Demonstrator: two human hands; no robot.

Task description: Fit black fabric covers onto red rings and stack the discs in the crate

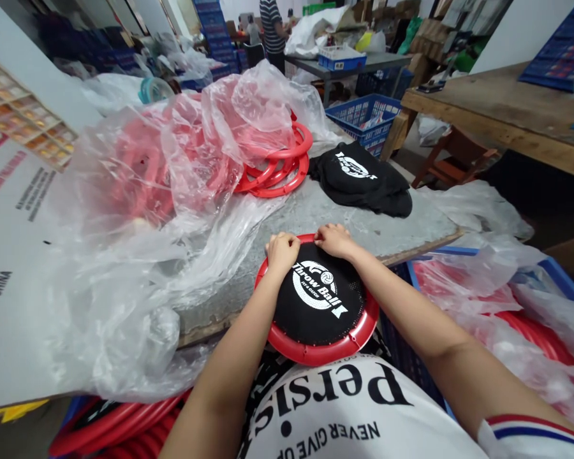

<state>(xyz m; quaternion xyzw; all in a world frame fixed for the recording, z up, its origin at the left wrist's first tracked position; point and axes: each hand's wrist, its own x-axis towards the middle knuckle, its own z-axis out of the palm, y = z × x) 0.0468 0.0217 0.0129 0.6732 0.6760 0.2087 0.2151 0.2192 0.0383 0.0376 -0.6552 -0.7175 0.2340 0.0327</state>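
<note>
A red ring with black printed fabric stretched across it, a throw-ball disc (316, 299), leans between the table's front edge and my body. My left hand (283, 250) is closed on the far rim, left of its middle. Close beside it, my right hand (333, 241) also has its fingers curled on the far rim. Both hands are at the border where black fabric meets red ring. Farther back on the table lie loose red rings (282, 172), partly inside a clear plastic bag (210, 121). A stack of black printed fabric pieces (361, 178) sits to their right.
Crumpled plastic covers the table's left part. At lower right stands a blue crate (567, 277) with bagged red rings; finished-looking discs (124, 421) lie at lower left. Behind are a blue basket (368, 118), a wooden table (488, 115) and a standing person (272, 32).
</note>
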